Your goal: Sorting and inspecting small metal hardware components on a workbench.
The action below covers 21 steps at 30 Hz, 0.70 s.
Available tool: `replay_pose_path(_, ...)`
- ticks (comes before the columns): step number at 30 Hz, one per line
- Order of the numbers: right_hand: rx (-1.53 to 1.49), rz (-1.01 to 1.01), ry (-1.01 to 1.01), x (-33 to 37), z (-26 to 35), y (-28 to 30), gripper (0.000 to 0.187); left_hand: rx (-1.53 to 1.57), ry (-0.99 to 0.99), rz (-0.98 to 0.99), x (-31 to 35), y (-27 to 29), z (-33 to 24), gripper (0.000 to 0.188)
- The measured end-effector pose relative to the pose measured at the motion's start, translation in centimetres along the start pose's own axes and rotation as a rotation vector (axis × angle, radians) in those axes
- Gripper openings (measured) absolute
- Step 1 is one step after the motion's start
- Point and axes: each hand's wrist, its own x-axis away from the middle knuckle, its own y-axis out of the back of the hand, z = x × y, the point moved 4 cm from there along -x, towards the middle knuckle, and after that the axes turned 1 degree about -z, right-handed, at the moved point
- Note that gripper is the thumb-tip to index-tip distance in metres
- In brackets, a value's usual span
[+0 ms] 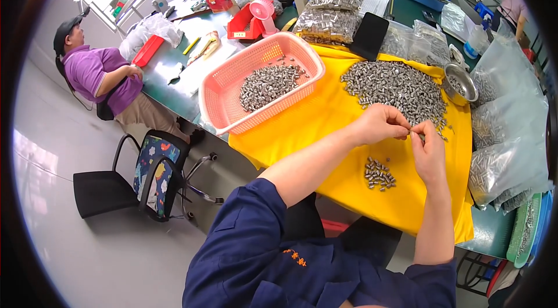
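My left hand [382,124] and my right hand [428,151] meet fingertip to fingertip at the near edge of a big pile of small metal cylinders [401,88] on a yellow cloth [325,148]. Both are closed in a pinch. A small metal cylinder partly shows at the right fingers; what the left fingertips hold is too small to make out. Nearer to me, below my hands, lies a small group of the same cylinders [379,175]. To the left, a pink perforated basket [224,94] holds another heap of cylinders [267,86].
Beyond the pile are filled plastic bags [331,11], a black phone-like slab [369,36] and a metal bowl [460,84]. Large bags of parts [500,133] line the right side. A seated person [104,72] and an office chair [145,174] are at the left.
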Motion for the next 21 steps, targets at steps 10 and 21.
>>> replay_pose_path(10, -0.218, 0.035, -0.28, -0.1, -2.7, -0.2, 0.004, -0.164, -0.232, -0.143, 0.2, -0.6, -0.5, 0.007)
replay_pose_path(21, -0.083, -0.078, -0.088, -0.4, -1.4, 0.7, 0.004, -0.826, -0.319, -0.079, 0.3, -0.2, -0.9, 0.017)
